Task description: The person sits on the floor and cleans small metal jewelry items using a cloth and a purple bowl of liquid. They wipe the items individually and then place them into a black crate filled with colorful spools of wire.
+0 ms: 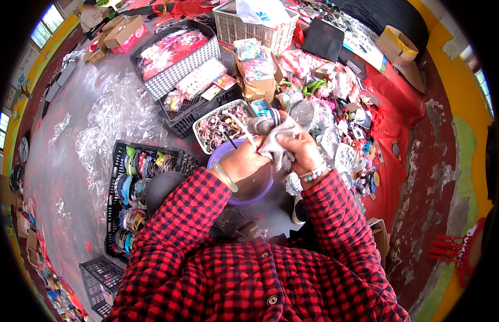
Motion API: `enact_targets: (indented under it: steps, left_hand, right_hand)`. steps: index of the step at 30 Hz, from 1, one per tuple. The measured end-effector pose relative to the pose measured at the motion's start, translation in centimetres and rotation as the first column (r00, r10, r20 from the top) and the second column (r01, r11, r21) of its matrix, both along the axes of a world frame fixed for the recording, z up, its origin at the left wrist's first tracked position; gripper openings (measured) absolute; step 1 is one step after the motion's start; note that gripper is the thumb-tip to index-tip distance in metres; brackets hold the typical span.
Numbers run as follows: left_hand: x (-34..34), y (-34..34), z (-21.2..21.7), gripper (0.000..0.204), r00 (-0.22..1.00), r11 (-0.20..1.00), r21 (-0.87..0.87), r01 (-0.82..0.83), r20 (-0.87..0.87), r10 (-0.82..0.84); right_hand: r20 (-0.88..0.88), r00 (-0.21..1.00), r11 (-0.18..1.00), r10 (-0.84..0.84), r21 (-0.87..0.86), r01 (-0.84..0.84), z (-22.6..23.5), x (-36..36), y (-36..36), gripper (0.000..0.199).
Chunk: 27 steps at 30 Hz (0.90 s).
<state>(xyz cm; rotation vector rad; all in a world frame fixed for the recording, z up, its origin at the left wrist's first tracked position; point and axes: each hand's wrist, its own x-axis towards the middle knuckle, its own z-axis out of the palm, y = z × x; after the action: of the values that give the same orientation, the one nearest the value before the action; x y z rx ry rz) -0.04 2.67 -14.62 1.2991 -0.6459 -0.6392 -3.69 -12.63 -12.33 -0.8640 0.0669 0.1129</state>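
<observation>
Above a purple basin (266, 191) with brownish murky water, my two hands are close together. My left hand (243, 161) is closed on a thin white strip (242, 127) that sticks up past the fingers; it looks like a hairband, but its full shape is hidden. My right hand (304, 152) is closed round a crumpled grey cloth (279, 149) with a striped part at its top. The cloth bunches between both hands and touches the left fingers. Just beyond the basin is a white basket (200, 132) full of hair ties and bands.
A black crate (111, 199) of colourful headbands stands left. Behind are stacked dark crates (177, 124), a cardboard box (255, 88) of packets and a beige crate (220, 21). Clear plastic wrap (120, 115) covers floor on the left. Bagged goods (330, 129) pile up on red cloth (389, 161) at right.
</observation>
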Motion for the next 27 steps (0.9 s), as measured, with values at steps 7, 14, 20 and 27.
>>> enact_targets:
  steps: [7, 14, 20, 27]
  left_hand:
    - [-0.5, 0.2, 0.8, 0.029, 0.977, 0.999, -0.020, -0.047, 0.208, 0.050]
    - [-0.6, 0.2, -1.0, 0.012, 0.611, 0.981, 0.194, -0.017, 0.778, -0.143]
    - [0.1, 0.4, -1.1, 0.015, 0.426, 0.966, 0.256, -0.033, 0.878, -0.218]
    - [-0.3, 0.9, 1.1, 0.026, 0.481, 0.882, 0.468, 0.058, 0.761, -0.435]
  right_hand:
    - [0.065, 0.986, 0.985, -0.151, -0.074, 0.156, 0.5, -0.4, 1.3, 0.072]
    - [-0.151, 0.971, 0.955, -0.187, 0.204, 0.216, -1.1, 0.6, -2.8, 0.018]
    - [-0.262, 0.944, 0.936, -0.202, 0.232, 0.265, -0.5, 0.8, -3.5, 0.027]
    - [-0.189, 0.981, 0.948, -0.042, 0.302, 0.098, -2.1, 1.6, -4.8, 0.033]
